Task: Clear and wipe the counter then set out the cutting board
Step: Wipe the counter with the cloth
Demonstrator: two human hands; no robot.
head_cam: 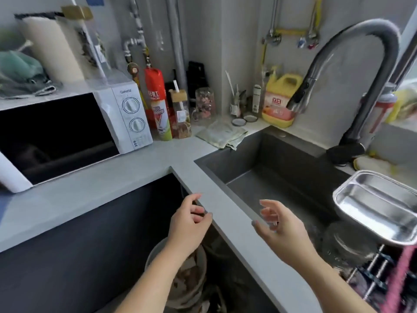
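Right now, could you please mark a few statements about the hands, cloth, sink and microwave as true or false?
1. Both the left hand and right hand are empty. True.
2. The folded cloth lies inside the sink. False: it lies on the counter behind the sink's corner.
3. The microwave stands left of the sink. True.
4. The steel tray sits atop the microwave. False: it is at the sink's right.

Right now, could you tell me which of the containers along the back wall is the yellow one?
It is the detergent jug with the handle, standing behind the sink near the faucet. The spray can by the microwave is red.
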